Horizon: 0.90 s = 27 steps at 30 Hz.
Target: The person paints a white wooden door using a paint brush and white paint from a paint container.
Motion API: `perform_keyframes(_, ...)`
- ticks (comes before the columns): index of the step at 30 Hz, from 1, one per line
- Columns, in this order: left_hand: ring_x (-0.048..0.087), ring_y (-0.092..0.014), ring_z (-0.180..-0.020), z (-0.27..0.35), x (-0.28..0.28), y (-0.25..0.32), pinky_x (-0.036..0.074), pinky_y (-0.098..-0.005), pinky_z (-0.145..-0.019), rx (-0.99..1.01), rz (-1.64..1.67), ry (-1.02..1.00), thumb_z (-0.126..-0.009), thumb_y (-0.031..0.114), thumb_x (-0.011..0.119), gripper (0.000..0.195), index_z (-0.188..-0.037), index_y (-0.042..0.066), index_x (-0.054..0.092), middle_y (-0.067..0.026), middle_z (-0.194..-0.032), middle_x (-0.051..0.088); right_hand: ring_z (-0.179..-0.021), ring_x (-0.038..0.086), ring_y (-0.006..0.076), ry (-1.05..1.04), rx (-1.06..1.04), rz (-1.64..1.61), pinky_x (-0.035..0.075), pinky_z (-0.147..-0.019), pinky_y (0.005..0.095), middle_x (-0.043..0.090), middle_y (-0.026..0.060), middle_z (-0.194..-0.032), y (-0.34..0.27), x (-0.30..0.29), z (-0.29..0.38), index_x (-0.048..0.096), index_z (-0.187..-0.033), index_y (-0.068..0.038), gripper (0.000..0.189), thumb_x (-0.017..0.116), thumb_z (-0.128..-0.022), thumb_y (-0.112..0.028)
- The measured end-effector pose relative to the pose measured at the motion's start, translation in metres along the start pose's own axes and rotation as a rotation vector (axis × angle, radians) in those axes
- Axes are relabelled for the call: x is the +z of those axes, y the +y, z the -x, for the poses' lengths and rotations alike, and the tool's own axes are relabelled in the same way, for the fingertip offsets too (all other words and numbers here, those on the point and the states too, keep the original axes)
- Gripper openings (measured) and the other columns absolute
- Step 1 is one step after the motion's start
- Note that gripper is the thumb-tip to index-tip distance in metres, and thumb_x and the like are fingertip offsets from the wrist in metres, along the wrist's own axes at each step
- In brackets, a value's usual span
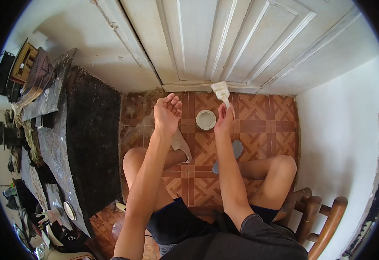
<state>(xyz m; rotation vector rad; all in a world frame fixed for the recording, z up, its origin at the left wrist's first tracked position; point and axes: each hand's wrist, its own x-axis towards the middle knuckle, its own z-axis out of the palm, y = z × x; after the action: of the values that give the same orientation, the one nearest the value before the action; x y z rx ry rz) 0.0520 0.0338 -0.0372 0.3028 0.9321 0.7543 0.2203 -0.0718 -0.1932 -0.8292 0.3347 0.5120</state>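
Observation:
My right hand [225, 119] grips the handle of a paintbrush [221, 91], whose bristles are coated in off-white paint and point toward the foot of the door. Between my hands, a small round paint container [206, 120] rests on the tiled floor; pale paint shows inside its rim. My left hand [168, 113] is raised over the floor, palm turned up and fingers loosely curled, with nothing in it. Ahead stands a white panelled door [198, 39], its lower edge close beyond the brush tip.
A black block-like counter [95, 139] on the left carries a model boat [35, 70] and clutter. To the right are a white wall [336, 130] and a wooden chair [327, 224]. My feet, in a beige sock [182, 144] and a grey one [237, 148], flank the container.

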Motion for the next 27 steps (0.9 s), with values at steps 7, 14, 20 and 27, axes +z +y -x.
perform_keyframes(7,0.055,-0.015,-0.087,-0.01,-0.004,0.002,0.042,-0.029,-0.074,-0.002,-0.036,-0.008,-0.088,0.021,0.051,0.028,-0.111,0.007,0.056,-0.0018,-0.1,0.056,-0.09,0.064,0.0167,0.059,-0.096,-0.039,0.055,-0.082,0.0267,0.065,0.011,-0.1,-0.003,0.049,-0.018,0.055,-0.121,0.001,0.031,0.057,-0.097,-0.018)
perform_keyframes(14,0.054,-0.015,-0.087,-0.01,-0.001,0.003,0.042,-0.0287,-0.075,-0.002,-0.037,-0.006,-0.088,0.021,0.051,0.029,-0.113,0.006,0.055,-0.0024,-0.101,0.056,-0.092,0.064,0.0179,0.115,-0.124,-0.021,0.057,-0.081,0.0243,0.064,0.0136,-0.1,-0.013,0.088,-0.022,0.054,-0.117,0.008,0.029,0.055,-0.096,-0.012)
perform_keyframes(20,0.055,-0.015,-0.088,-0.009,-0.004,0.006,0.042,-0.0289,-0.075,0.001,-0.018,-0.013,-0.088,0.021,0.051,0.03,-0.114,0.006,0.055,-0.0028,-0.102,0.056,-0.095,0.064,0.0198,0.022,-0.171,-0.118,0.057,-0.089,0.0275,0.061,0.0166,-0.106,-0.047,0.143,0.001,0.054,-0.112,0.012,0.027,0.054,-0.096,-0.01)
perform_keyframes(27,0.055,-0.015,-0.088,-0.005,-0.007,0.008,0.042,-0.0288,-0.075,0.004,0.0,-0.025,-0.089,0.022,0.05,0.03,-0.114,0.006,0.056,-0.0025,-0.102,0.057,-0.104,0.062,0.0209,-0.271,-0.387,-0.05,0.053,-0.094,0.0311,0.062,0.0174,-0.109,-0.102,0.162,0.044,0.054,-0.117,0.012,0.033,0.051,-0.099,-0.016)
